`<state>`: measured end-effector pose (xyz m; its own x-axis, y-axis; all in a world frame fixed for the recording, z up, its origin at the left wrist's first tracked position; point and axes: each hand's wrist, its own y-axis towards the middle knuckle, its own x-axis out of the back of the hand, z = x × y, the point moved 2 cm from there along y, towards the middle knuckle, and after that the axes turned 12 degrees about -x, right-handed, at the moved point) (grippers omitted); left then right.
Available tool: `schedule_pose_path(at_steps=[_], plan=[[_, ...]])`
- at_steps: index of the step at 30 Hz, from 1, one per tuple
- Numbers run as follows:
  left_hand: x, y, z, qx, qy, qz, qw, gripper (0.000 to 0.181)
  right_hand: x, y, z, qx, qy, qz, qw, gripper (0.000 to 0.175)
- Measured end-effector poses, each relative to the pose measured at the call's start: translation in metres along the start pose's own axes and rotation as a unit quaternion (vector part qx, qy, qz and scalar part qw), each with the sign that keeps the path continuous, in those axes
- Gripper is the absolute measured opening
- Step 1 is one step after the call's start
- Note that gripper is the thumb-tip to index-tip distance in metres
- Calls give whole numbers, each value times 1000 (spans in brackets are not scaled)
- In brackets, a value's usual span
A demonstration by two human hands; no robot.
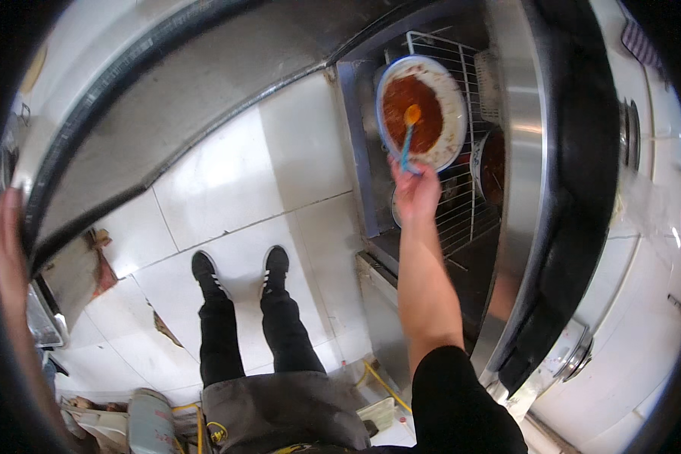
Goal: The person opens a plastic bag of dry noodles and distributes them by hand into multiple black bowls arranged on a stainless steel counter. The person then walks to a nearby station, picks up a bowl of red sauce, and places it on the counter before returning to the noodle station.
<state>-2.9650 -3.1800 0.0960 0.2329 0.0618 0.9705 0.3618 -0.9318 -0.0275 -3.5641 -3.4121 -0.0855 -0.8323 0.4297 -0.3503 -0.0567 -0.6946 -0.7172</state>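
Observation:
My right hand (417, 190) grips the near rim of a white enamel bowl (455, 130) with a blue edge. Reddish-brown sauce (425, 105) lies in it, and food residue clings to its inner wall. A spoon (408, 133) with a blue handle and an orange end rests in the bowl, its handle by my fingers. The bowl is over a white wire shelf (459, 213) inside an open refrigerator-like cabinet. At the far left edge, my left hand (8, 227) touches the edge of the open door (204, 74); its fingers are partly cut off and blurred.
Another bowl (492, 167) of dark red food and a white plastic basket (486, 85) sit inside the cabinet at the right. A steel panel (522, 130) borders the opening. Below are white floor tiles (232, 170), one broken, and a grey-green container (150, 423) at the bottom left.

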Motion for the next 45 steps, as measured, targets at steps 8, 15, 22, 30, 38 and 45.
schedule_pose_path(at_steps=[8,15,22,30,38,45], plan=[[12,-18,-49,-42,39,15,998,56,11,-248,-72,-108,-54,50,991,31],[22,-26,-71,-74,-3,50,996,59,49,-473,-56,-110,-12,22,994,33],[37,-83,-105,-167,-242,161,942,80,115,-631,-37,66,15,-109,992,25],[26,-189,-160,-42,-133,235,962,88,152,-699,-5,190,28,-208,959,33],[12,-360,-147,-8,-286,201,937,56,178,-669,59,102,-283,-120,946,23],[-21,-595,-3,305,-229,148,912,53,37,-645,35,15,-328,120,937,44]])
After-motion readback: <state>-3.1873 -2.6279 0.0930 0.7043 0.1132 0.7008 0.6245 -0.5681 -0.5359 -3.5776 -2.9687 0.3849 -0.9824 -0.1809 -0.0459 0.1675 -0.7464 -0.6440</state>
